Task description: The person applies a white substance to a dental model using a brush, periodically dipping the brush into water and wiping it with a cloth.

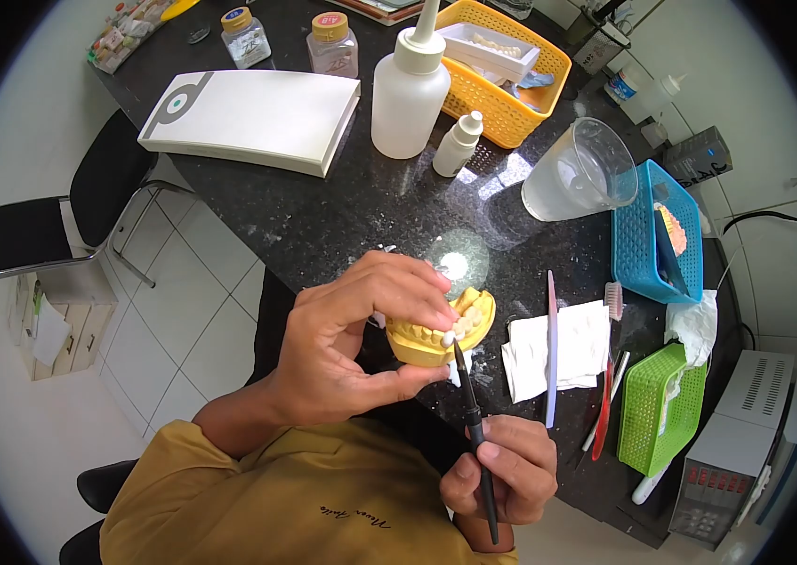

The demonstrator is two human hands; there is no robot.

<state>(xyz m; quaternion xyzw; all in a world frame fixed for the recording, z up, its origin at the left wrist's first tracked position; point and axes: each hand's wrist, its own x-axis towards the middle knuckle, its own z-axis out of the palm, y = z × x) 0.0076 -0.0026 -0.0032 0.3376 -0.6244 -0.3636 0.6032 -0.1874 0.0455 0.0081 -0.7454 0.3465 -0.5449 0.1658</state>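
Observation:
My left hand [346, 344] is wrapped around a yellow plaster dental model [422, 353], fingers over its top and thumb against its lower edge. A small white tooth piece [449, 338] shows on the model's near side. My right hand [511, 466] grips a slim black brush [472, 405] between thumb and fingers. Its dark pointed tip reaches the white tooth piece; whether it touches cannot be made out. Part of the model is hidden under my left fingers.
A folded white tissue [582, 353] with a lilac-handled tool [551, 377] lies to the right, near a green basket [638, 461] and a blue basket [643, 282]. Beyond stand a water cup [558, 184], squeeze bottle [403, 108], yellow basket [511, 122] and white box [252, 113].

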